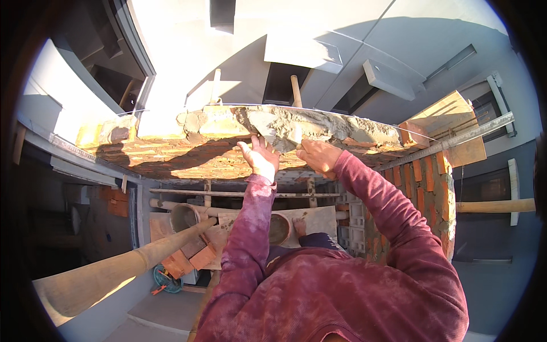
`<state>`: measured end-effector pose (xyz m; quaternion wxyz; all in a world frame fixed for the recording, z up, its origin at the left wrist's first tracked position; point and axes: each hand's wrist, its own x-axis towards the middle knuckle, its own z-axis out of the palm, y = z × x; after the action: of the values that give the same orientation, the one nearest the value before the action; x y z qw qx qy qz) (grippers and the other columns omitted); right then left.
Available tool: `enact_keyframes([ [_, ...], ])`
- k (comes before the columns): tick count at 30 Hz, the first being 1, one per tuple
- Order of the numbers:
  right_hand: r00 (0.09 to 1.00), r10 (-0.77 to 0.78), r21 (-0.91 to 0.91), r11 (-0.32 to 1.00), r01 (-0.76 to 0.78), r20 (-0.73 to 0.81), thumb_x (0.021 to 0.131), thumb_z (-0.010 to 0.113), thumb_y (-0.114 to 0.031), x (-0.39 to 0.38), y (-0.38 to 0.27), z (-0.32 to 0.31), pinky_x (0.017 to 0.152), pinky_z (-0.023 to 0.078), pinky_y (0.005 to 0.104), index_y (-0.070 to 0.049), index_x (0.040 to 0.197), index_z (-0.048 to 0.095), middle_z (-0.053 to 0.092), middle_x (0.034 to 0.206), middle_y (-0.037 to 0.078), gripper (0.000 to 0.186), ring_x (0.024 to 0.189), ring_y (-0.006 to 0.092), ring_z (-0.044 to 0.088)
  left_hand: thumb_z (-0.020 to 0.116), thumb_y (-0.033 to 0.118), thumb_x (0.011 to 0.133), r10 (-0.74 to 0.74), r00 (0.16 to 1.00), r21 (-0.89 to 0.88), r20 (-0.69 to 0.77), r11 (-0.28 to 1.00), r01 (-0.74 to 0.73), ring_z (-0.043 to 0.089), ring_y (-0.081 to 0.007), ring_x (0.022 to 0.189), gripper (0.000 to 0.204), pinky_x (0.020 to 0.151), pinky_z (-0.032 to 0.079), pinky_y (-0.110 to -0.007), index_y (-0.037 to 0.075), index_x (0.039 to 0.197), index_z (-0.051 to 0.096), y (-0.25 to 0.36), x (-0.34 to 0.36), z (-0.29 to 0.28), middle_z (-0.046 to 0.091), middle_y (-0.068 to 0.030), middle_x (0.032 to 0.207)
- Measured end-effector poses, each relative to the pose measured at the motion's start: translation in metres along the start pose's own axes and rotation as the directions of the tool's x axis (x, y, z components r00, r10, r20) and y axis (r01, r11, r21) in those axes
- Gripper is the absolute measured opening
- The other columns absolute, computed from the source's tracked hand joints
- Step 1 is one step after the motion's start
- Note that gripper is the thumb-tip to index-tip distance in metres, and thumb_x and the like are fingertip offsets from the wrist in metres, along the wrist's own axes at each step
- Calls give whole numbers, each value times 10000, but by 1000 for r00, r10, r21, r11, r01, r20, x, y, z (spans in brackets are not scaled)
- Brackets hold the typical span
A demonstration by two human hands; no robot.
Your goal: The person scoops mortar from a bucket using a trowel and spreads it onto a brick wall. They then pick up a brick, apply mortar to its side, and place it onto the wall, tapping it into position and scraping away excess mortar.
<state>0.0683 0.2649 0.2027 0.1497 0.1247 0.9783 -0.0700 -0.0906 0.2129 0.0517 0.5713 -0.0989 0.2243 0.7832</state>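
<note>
A brick wall [188,162] runs across in front of me, its top covered with wet grey mortar [319,122]. My right hand [320,156] is closed around the pale handle of a trowel [297,134] at the wall's top edge. The blade is hard to tell from the mortar around it. My left hand [261,159] is just left of it, palm up with the fingers spread, holding nothing. Its fingertips are close to the mortar at the wall's near edge; whether they touch is unclear. A thin string [239,105] runs along the far top edge.
Beneath me are a scaffold platform [316,219], a bucket of mortar [279,229] and another bucket [184,216]. A thick bamboo pole [114,272] slants up from lower left past loose bricks [191,256]. To the right stand another brick wall [427,179] and a long metal straightedge [456,139].
</note>
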Motion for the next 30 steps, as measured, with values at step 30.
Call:
enact_keyframes([
  [30,827,542,528,665,-529,147,990,383,-348,-101,21,-3,443,474,383,16,988,536,564,696,116,394,487,227,571,379,837,799,-30,999,52,-42,998,32,152,-301,1467,964,1157,172,-516,319,1551,68,-11,-4,-10,37,-22,1625],
])
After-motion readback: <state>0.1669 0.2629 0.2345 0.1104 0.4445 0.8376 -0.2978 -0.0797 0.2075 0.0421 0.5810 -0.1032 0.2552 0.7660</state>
